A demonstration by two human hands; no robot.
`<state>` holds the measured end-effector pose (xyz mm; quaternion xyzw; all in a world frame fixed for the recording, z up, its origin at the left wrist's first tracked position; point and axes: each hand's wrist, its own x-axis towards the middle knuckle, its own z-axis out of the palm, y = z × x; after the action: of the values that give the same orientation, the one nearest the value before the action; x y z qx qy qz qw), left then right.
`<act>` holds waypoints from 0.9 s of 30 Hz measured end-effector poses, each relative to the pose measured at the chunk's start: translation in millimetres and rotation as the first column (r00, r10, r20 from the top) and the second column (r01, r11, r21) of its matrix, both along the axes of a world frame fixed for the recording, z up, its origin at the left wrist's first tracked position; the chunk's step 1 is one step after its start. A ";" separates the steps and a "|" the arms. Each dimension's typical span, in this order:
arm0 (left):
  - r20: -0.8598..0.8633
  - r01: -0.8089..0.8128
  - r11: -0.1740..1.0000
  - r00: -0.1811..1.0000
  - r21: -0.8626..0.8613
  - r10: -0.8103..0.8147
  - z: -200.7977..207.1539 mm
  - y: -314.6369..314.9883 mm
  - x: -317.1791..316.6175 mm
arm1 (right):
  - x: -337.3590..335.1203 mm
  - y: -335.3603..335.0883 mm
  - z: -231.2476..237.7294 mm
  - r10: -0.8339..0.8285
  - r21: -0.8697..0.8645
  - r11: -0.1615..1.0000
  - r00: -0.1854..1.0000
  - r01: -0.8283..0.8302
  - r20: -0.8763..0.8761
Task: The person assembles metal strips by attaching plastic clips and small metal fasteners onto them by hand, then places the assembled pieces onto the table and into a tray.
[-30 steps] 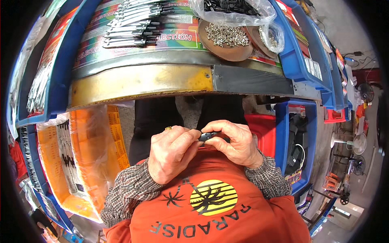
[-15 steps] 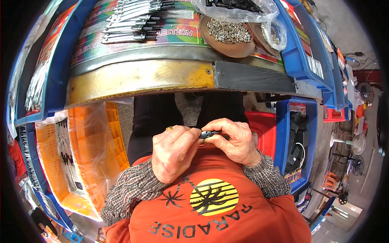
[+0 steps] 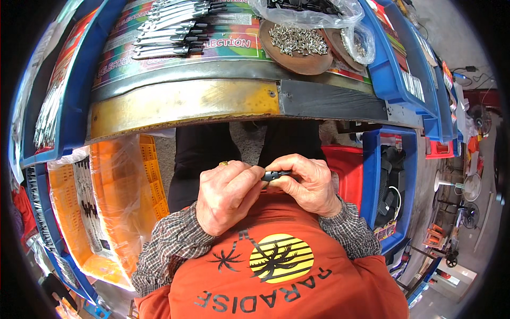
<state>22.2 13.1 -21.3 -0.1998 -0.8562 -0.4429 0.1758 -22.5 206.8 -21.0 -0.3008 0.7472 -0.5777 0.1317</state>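
Observation:
Above my lap, my left hand (image 3: 226, 194) and my right hand (image 3: 306, 184) are closed on a small dark part with small holes (image 3: 272, 175), one at each end. Its middle shows between my fingertips, black with a few pale dots or holes. A slim dark tip runs into the pinch of my right thumb and index finger. My left fingers cover the other end, so its full shape is hidden.
The workbench edge (image 3: 186, 106) curves ahead. On it lie several slim silver-and-black pieces (image 3: 172, 32), a brown dish (image 3: 276, 53) of small metal fasteners (image 3: 297, 41) and a plastic bag (image 3: 340, 18). A blue bin (image 3: 411, 181) stands right, an orange crate (image 3: 114, 212) left.
The dark part has turned slightly between my fingertips. My left hand has shifted a little to the left; my right hand is almost still.

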 end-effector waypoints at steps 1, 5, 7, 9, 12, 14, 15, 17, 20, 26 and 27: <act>0.005 -0.012 1.000 1.000 -0.001 0.012 -0.2 0.5 0.6 | 0.3 -0.6 -0.7 -0.009 -0.016 1.000 1.000 0.009 0.025; -0.001 -0.071 0.997 0.997 0.012 0.071 -0.9 3.9 1.1 | -1.2 -3.0 -4.1 -0.037 -0.013 0.999 0.997 0.036 -0.072; -0.002 -0.073 0.997 0.997 0.002 0.073 -1.5 2.9 0.5 | -4.2 -3.4 -2.7 -0.022 -0.013 1.000 0.996 0.021 -0.088; -0.006 -0.074 0.997 0.997 -0.009 0.074 -0.1 2.3 -1.3 | -6.8 -3.4 -0.3 -0.013 -0.021 1.000 0.997 0.011 -0.078; -0.054 -0.065 0.998 0.996 0.000 0.064 3.8 1.6 -5.2 | -7.5 -4.0 5.1 -0.006 -0.033 0.999 1.000 0.006 -0.009; -0.019 -0.058 0.998 0.998 -0.018 0.057 6.6 -0.1 -8.0 | -12.5 -2.9 10.7 0.004 -0.010 1.000 1.000 -0.004 0.005; -0.018 -0.057 0.998 0.998 -0.013 0.057 7.0 -0.2 -8.5 | -16.2 -1.7 14.3 0.019 0.005 1.000 0.999 -0.019 -0.047; -0.031 -0.059 0.998 0.998 -0.011 0.058 11.6 -2.0 -11.8 | -24.9 -0.7 20.8 0.023 0.030 0.999 0.987 -0.019 -0.160; -0.052 -0.079 0.997 0.996 -0.021 0.078 18.8 -6.3 -17.3 | -41.5 1.2 41.6 -0.042 0.026 0.999 0.983 0.048 -0.179; -0.071 -0.143 0.990 0.987 -0.015 0.142 25.6 -13.4 -25.1 | -89.5 1.9 53.2 -0.224 0.202 0.880 0.751 0.430 -0.621; -0.072 -0.159 0.987 0.985 -0.018 0.157 25.5 -15.0 -25.7 | -98.2 1.7 50.8 -0.193 0.206 0.870 0.693 0.449 -0.695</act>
<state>-3.5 -1.9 4.2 -0.1486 -0.8678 -0.4101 0.2379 -120.7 208.5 29.8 -0.3159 0.8791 -0.3023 -0.1897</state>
